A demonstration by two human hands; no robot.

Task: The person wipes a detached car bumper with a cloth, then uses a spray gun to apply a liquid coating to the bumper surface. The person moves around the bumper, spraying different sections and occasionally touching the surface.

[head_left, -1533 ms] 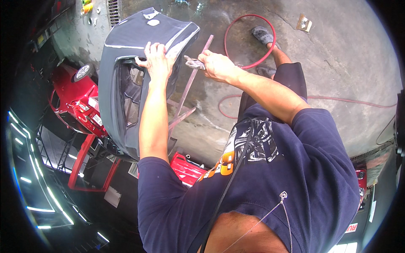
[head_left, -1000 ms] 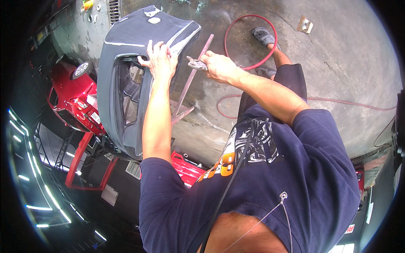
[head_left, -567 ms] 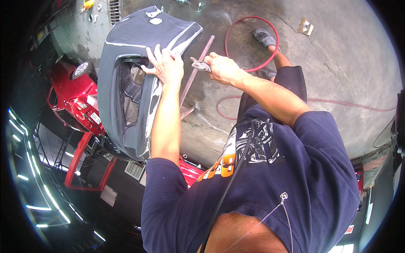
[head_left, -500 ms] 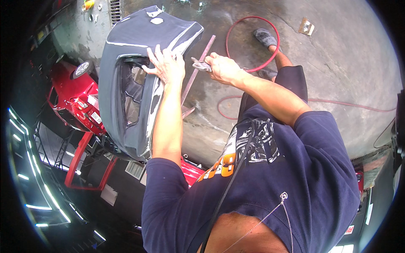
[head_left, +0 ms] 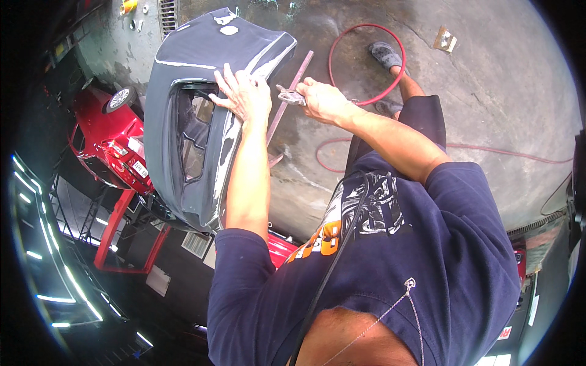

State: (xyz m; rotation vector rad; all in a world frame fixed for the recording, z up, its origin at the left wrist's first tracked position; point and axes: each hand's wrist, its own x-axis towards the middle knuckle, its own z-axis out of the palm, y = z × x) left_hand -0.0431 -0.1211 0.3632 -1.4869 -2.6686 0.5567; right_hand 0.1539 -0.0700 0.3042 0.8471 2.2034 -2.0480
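Grey bumper-like car panel (head_left: 160, 128) stands left of centre, directly in front of your left side, its large opening facing away to the left. Progress, as I judge it: partway. Most of the face looks evenly dull and matte; white streaks run along the near edge and the ridges, and a white patch (head_left: 229, 30) shows at the far end, so the surface is not uniform. Whether the white is filler or rubbed-through coating, can't tell. Your left hand (head_left: 247, 100) lies on the panel beside the opening, fingers spread and extended, gripping nothing. Your right hand (head_left: 326, 104) is curled closed round a small dusty grey tool (head_left: 291, 96), its tip pointing toward the panel but apart from it; exact kind unclear. A metal bar (head_left: 299, 74) slants beneath the tool. Red hose (head_left: 403, 55) loops over the concrete floor (head_left: 488, 73) behind your right hand; whether it joins the tool is hidden. Farther left: a red car (head_left: 110, 131), and below it a red frame (head_left: 113, 229).
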